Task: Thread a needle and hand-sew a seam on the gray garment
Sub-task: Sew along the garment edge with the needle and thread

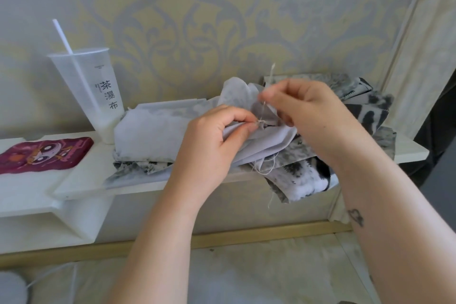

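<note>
Gray garment (pixel 153 128) bunched mid-frame on white shelf (pixel 81 180). Left hand (pixel 212 143) pinches its fold; right hand (pixel 308 111), at 2 o'clock, pinches pale thread (pixel 263 111) (needle not discernible). Black-and-white printed fabric (pixel 367 116) underneath, 3 o'clock. Plastic tea cup with straw (pixel 96 96) at 10 o'clock; maroon cartoon-print case (pixel 44 153) at 9.

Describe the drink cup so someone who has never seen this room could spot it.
Find the white shelf along the patterned wall, then look left of the pile of cloth. The cup stands there, beside a red case lying flat. It alone is tall, clear plastic, with a white straw and black characters down its side.
</note>
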Available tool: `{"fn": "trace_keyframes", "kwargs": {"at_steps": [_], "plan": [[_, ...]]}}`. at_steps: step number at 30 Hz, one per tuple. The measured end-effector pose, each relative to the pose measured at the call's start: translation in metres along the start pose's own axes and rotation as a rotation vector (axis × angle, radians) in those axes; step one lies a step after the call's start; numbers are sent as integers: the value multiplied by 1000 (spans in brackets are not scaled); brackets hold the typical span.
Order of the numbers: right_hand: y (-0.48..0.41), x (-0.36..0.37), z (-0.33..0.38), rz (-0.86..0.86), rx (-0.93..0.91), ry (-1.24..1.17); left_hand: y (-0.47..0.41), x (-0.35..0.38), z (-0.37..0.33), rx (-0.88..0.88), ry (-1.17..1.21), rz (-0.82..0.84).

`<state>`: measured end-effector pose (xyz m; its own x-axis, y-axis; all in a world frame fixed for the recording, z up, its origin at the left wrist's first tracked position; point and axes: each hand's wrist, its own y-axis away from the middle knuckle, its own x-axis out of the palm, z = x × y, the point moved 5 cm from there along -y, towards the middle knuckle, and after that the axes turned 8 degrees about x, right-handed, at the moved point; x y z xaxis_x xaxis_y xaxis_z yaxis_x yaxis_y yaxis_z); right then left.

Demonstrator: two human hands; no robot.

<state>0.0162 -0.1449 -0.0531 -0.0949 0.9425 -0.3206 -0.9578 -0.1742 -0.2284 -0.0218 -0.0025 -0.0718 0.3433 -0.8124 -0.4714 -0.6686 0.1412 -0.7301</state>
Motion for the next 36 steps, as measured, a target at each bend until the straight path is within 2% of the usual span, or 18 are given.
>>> {"fn": "trace_keyframes", "kwargs": {"at_steps": [2,4,6,8,11,13,15,17,20,25,28,30,33,36], "plan": [[-4,-1,-3,-37,48,-326,1,3,2,-59,16,72],[-6,2,-1,23,82,-593,2,4,4,-104,32,122],[-7,4,4,62,50,-629,2,5,8,-155,58,145],[-7,4,14,53,-60,-391,3,4,13,-204,86,161],[-5,8,31,78,-233,321,3,4,18,-239,97,167],[-5,11,33,152,-276,671,4,2,18,-254,105,165],[-8,8,33,171,-256,898,5,-1,17,-260,115,153],[-10,1,32,215,-151,977,5,-4,16,-258,127,144],[-9,-5,28,312,22,799,6,-7,14,-265,131,140],[4,7,24,574,278,-30,7,-11,13,-267,126,129],[4,11,26,539,283,-345,7,-13,13,-273,123,119],[-1,8,23,406,241,-299,7,-14,14,-274,127,110],[-1,1,18,183,141,124,7,-15,15,-265,130,107],[10,4,16,146,67,379,6,-16,15,-250,142,104]]}}
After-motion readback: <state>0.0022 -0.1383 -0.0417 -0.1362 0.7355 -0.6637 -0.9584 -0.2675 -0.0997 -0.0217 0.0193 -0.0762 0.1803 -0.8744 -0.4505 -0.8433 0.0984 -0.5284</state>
